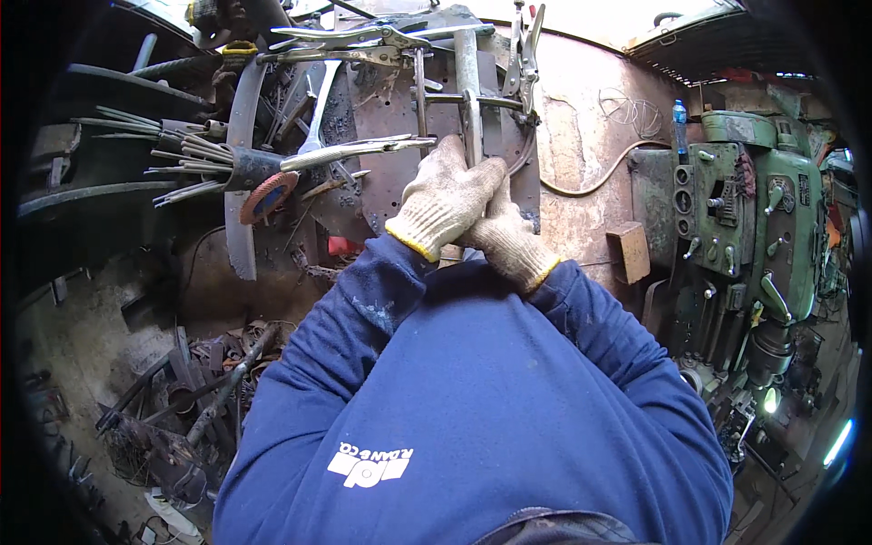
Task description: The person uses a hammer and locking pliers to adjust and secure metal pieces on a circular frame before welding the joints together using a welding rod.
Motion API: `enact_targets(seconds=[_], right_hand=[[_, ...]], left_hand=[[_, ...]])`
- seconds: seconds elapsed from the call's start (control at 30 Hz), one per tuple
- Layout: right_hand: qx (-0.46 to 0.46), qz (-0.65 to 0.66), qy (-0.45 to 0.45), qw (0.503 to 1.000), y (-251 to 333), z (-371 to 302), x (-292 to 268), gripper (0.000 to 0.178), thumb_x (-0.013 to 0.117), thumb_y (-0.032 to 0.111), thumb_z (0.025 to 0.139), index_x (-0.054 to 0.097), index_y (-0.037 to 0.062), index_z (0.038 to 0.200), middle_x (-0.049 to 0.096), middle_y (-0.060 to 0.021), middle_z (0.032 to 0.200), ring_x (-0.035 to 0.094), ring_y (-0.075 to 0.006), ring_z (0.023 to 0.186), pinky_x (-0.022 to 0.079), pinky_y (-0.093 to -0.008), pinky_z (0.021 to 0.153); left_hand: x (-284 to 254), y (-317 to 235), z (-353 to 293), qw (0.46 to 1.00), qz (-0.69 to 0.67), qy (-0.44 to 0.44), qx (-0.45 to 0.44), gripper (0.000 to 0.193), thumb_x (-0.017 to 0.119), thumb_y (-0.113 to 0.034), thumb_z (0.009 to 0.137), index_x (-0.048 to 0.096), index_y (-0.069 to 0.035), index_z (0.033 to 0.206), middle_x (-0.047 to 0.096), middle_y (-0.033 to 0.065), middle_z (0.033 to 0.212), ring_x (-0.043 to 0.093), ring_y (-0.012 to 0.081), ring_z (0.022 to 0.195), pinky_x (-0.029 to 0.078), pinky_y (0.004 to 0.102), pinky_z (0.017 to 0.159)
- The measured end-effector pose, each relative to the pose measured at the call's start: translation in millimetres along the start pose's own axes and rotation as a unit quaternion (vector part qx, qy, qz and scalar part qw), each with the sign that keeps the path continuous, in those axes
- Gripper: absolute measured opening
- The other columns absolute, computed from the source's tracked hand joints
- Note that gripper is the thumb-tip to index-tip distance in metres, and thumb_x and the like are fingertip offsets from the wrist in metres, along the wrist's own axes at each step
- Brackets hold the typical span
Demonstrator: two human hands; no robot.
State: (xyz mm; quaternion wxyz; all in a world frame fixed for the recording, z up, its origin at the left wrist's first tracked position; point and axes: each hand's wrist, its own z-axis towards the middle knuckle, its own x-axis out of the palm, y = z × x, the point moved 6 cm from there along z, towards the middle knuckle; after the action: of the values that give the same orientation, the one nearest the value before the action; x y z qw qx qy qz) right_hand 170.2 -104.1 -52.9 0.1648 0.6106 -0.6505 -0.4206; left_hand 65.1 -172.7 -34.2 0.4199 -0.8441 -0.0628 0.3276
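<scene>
Near the body, the left hand (pixel 442 193) and the right hand (pixel 510 234), both in pale knitted gloves, are together and overlap at the near end of a metal pipe (pixel 470 95). The curled fingers hide their undersides, so I cannot tell whether either hand is really closed around it. Perhaps they meet here because this end is the easiest to reach.

The pipe points away from the body, above a dark metal plate (pixel 380 109). A thin crossbar (pixel 499 102) meets it, and locking pliers (pixel 530 71) stand at the bar's right end, probably to keep it from slipping.

Just left of the left fingers lies a long tongs-like tool (pixel 350 152). Further left, a short tube (pixel 258 167) contains a bundle of thin rods (pixel 197 156), which it seems to keep together and ready to take. An orange-edged disc (pixel 269 198) is beside it.

Further right, a blue bottle (pixel 679 129) stands upright by a green machine (pixel 767 186); its content I cannot tell.
</scene>
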Motion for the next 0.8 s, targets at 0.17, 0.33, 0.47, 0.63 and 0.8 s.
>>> enact_targets(seconds=[0.17,0.33,0.47,0.63,0.8], right_hand=[[-0.032,0.059,-0.002,0.998,15,-22,-3,0.099,0.087,0.034,0.08,0.029,0.0014,0.153,0.05,-0.0154,0.143,0.053,-0.0265,0.133,0.042,-0.0345,0.113],[-0.096,0.075,0.043,0.992,18,-39,-7,0.078,0.076,0.033,0.091,0.038,0.0005,0.15,0.059,-0.0133,0.129,0.059,-0.0206,0.119,0.047,-0.0332,0.103],[-0.04,0.092,0.068,0.993,25,-58,-10,0.048,0.066,0.039,0.101,0.064,0.0003,0.13,0.074,-0.0135,0.107,0.07,-0.0201,0.099,0.055,-0.0346,0.09],[0.011,0.229,0.096,0.969,23,-73,-10,0.036,0.058,0.033,0.107,0.066,-0.0001,0.12,0.07,-0.0052,0.092,0.065,-0.0121,0.076,0.054,-0.0287,0.072],[0.027,0.258,0.184,0.948,31,-82,-12,0.034,0.058,0.034,0.107,0.068,0.0018,0.115,0.07,-0.0051,0.093,0.065,-0.0118,0.078,0.056,-0.0292,0.073]], left_hand=[[-6,-5,-1,1.0,-0.011,-0.012,-0.022,0.042,0.064,-0.046,0.091,0.069,-0.01,0.112,0.06,0.0219,0.113,0.061,0.0418,0.11,0.049,0.0485,0.094],[-6,-9,-1,0.998,-0.046,-0.039,-0.022,0.047,0.064,-0.045,0.091,0.067,-0.003,0.113,0.063,0.0215,0.11,0.064,0.0376,0.106,0.05,0.0457,0.091],[-9,-16,-7,0.989,-0.107,-0.063,-0.077,0.053,0.069,-0.045,0.09,0.065,0.002,0.113,0.069,0.0188,0.099,0.068,0.0294,0.093,0.053,0.0397,0.084],[-13,-19,-17,0.974,-0.207,-0.029,-0.085,0.043,0.069,-0.038,0.092,0.066,-0.002,0.115,0.069,0.0094,0.098,0.064,0.0185,0.089,0.052,0.034,0.08],[-4,-16,-24,0.945,-0.326,0.021,-0.019,0.042,0.067,-0.033,0.096,0.063,0.0,0.123,0.07,0.0095,0.102,0.066,0.0175,0.095,0.052,0.0311,0.084]])
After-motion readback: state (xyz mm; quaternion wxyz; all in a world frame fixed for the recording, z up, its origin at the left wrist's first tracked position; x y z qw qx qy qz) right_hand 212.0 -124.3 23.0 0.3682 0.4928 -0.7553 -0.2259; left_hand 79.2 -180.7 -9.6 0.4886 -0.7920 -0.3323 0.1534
